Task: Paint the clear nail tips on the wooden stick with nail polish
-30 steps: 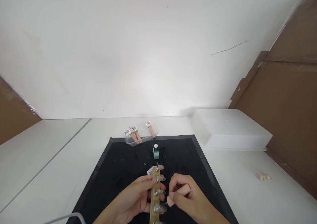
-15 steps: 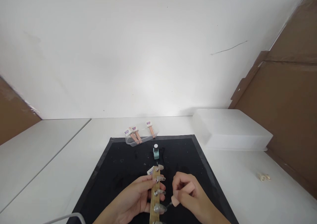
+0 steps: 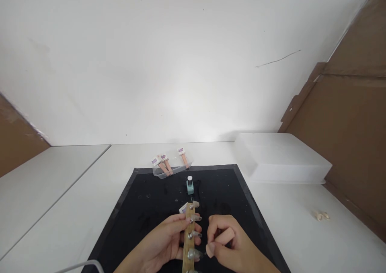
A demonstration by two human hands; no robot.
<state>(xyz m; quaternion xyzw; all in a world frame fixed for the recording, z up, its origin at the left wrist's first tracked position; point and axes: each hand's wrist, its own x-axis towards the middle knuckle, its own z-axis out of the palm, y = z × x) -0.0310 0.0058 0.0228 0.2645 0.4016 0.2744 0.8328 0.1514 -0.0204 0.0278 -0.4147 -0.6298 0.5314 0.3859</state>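
— Where is the work centred?

— On a wooden nail stand (image 3: pixel 189 226), held over a black mat (image 3: pixel 153 192) on a white desk (image 3: pixel 69 200). The left hand (image 3: pixel 169 236) grips it, thumb across the front and the other fingers curled behind. The stand's long axis runs away from the wearer; its clear false nails stick out crosswise, toward the right.

— And the other hand?

— The right hand (image 3: pixel 230 245), the nearer of the two to those free ends, pinches a pink brush cap (image 3: pixel 226 236) between thumb and fingers. The dark brush points left, toward the large false nail (image 3: pixel 195 254) near the stand's lower end. Brush and nail lie almost in one line, end to end (touching or just apart, the view cannot settle it).

— What containers are in frame?

— At the far edge of the mat, a shallow clear tray (image 3: pixel 164 177) with three pink-capped, white-labelled bottles in it, two together on the left and one alone on the right (image 3: pixel 184 159). A teal polish bottle (image 3: pixel 189 187) stands upright beyond the stand, and a white-labelled piece (image 3: pixel 183 208) lies partly hidden behind it. At right sits a translucent bin (image 3: pixel 286 160), apparently upturned; whatever it may cover cannot be told.
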